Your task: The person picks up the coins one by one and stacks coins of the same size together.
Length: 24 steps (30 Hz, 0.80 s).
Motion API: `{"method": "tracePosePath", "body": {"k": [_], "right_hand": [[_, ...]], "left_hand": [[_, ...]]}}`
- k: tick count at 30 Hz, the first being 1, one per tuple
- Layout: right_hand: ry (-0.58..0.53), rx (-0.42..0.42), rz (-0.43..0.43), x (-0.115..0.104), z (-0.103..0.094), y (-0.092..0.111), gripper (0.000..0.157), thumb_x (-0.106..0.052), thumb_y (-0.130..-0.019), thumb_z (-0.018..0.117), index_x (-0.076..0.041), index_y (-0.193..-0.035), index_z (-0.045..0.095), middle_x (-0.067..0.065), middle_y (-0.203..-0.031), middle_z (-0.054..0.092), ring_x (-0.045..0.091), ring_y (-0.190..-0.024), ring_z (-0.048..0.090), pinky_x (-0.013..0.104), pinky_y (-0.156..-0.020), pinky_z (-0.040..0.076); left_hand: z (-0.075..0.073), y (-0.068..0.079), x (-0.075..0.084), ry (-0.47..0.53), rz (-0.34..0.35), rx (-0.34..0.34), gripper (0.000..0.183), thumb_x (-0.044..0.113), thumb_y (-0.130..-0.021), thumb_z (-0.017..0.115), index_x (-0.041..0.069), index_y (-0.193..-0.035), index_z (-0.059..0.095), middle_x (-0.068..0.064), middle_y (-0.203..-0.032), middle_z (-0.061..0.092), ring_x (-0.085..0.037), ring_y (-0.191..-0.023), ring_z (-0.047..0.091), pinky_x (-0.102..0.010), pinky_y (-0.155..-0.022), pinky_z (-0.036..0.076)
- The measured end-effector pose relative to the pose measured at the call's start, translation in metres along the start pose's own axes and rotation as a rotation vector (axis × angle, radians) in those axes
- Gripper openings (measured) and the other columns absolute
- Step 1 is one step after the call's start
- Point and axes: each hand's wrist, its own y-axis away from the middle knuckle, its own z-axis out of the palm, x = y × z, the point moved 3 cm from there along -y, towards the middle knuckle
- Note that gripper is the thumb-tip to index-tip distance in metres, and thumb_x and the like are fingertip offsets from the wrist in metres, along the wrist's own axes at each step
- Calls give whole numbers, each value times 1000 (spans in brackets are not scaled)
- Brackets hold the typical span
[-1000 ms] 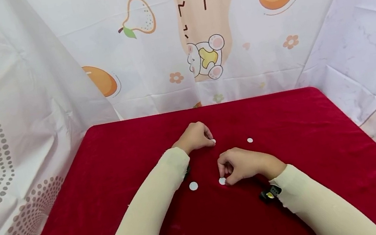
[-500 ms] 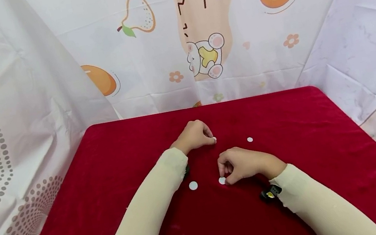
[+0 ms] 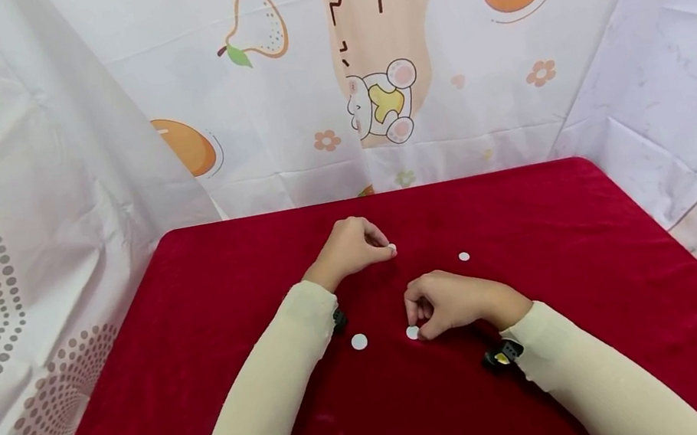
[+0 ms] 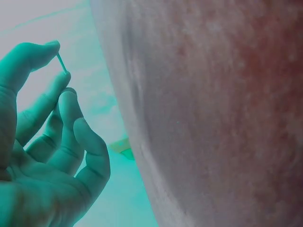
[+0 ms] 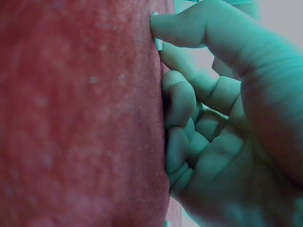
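My left hand (image 3: 353,245) is above the far middle of the red cloth, pinching a small white disc (image 3: 392,249) between thumb and index finger. In the left wrist view the disc (image 4: 61,63) shows edge-on as a thin line, clear of the cloth, with the other fingers loosely bent. Nearer to me, my right hand (image 3: 453,302) has thumb and index finger at opposite edges of a second white disc (image 3: 412,333), which lies flat on the cloth. The right wrist view shows that disc (image 5: 159,44) between the two fingertips, the remaining fingers curled against the cloth.
Another white disc (image 3: 359,341) lies left of my right hand, and one more (image 3: 463,256) sits farther back on the right. Red cloth (image 3: 530,216) covers the table. A printed white curtain (image 3: 278,136) hangs behind it and along both sides.
My left hand has risen slightly and drawn back to the left, carrying its disc off the cloth. The right hand and its disc stay in place.
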Motion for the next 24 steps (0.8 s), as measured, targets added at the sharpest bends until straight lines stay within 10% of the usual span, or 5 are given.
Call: {"method": "tracePosePath", "body": {"k": [24], "right_hand": [[12, -1, -6, 0, 0, 1, 16, -11, -81, 82, -23, -83, 71, -8, -84, 65, 8, -75, 60, 26, -70, 54]], "left_hand": [[-25, 51, 12, -2, 57, 88, 9, 28, -85, 85, 22, -85, 78, 4, -91, 68, -14, -79, 62, -30, -72, 56]]}}
